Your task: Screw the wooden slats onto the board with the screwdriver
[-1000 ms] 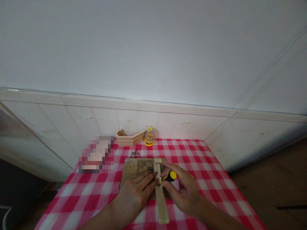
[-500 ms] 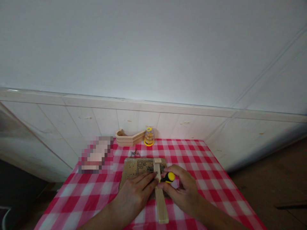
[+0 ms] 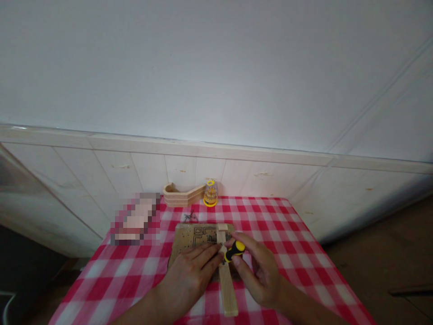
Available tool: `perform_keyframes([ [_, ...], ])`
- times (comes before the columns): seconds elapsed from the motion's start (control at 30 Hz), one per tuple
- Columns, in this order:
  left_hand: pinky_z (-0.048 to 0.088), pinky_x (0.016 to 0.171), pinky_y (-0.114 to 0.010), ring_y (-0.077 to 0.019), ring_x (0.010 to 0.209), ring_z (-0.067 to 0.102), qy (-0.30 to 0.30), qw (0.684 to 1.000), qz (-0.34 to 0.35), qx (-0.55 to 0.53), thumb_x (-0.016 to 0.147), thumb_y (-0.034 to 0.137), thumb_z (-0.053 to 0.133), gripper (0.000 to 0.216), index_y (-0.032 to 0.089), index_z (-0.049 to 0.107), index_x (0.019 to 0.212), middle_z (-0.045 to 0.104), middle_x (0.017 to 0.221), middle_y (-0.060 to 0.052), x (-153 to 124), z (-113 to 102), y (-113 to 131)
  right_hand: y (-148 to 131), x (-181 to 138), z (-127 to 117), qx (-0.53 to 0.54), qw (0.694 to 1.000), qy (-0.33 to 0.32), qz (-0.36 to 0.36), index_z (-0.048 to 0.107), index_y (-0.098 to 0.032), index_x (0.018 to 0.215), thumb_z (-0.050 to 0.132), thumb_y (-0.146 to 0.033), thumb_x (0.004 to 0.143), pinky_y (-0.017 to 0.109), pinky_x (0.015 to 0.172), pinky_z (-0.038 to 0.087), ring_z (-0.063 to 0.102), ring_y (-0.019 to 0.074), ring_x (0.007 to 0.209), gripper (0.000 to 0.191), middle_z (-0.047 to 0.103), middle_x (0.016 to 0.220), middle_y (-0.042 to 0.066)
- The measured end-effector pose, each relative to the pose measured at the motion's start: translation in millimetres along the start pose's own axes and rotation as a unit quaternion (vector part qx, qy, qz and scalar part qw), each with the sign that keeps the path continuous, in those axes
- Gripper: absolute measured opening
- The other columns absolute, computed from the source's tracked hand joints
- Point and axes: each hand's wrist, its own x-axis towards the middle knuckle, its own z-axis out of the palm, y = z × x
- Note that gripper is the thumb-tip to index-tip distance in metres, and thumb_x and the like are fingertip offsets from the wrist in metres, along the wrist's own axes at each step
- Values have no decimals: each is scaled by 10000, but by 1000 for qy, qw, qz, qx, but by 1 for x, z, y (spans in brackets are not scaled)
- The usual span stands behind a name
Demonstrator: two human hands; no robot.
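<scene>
A flat wooden board (image 3: 189, 241) with dark printed lines lies on the red-and-white checked tablecloth (image 3: 287, 243). A pale wooden slat (image 3: 227, 289) lies across it, running toward me. My left hand (image 3: 192, 273) rests flat on the board, fingers stretched out and their tips against the slat. My right hand (image 3: 259, 271) is closed round a short yellow-and-black screwdriver (image 3: 234, 251), whose tip meets the slat beside my left fingertips.
Small dark screws (image 3: 190, 217) lie behind the board. At the table's far edge stand curved wooden pieces (image 3: 181, 195) and a yellow-capped clear bit holder (image 3: 210, 193). A blurred patch (image 3: 135, 219) covers the far left corner. A white panelled wall (image 3: 216, 167) is close behind.
My right hand has turned and shifted slightly left, so the screwdriver handle now tilts more toward the slat. My left hand and the board have stayed put.
</scene>
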Motion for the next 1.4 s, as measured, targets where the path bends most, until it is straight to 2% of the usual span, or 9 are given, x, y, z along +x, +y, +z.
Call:
perform_keyframes([
  [0.23, 648, 928, -382, -229, 1089, 755, 4, 1000, 5, 0, 1094, 163, 362, 356, 141, 678, 1255, 752, 1232, -126, 0, 0, -1, -3, 2, 0, -35, 999, 27, -5, 574, -252, 1412, 643, -95, 880, 299, 796, 647, 789, 211, 880, 559, 793, 1075, 77],
  [0.6, 653, 898, -358, -222, 1074, 759, 5, 1000, 8, 10, 1091, 155, 376, 343, 145, 676, 1256, 760, 1219, -119, 1, -2, 0, -6, 6, -2, -50, 998, 42, -3, 614, -274, 1278, 708, -118, 837, 298, 736, 654, 790, 219, 822, 478, 789, 991, 57],
  [1.07, 644, 923, -369, -225, 1090, 754, 2, 1000, 2, 3, 1061, 131, 434, 327, 156, 675, 1282, 749, 1248, -127, -2, 1, -1, 0, 0, 2, -25, 998, 49, 23, 597, -268, 1222, 728, -131, 829, 336, 698, 648, 766, 240, 810, 437, 757, 926, 55],
  [1.4, 635, 948, -378, -226, 1107, 747, 5, 1000, 2, 3, 1060, 118, 424, 336, 154, 673, 1284, 749, 1244, -117, -3, 3, 0, -1, 0, 6, -1, 997, 63, 38, 571, -254, 1133, 710, -136, 834, 291, 610, 600, 682, 187, 687, 350, 673, 855, 25],
])
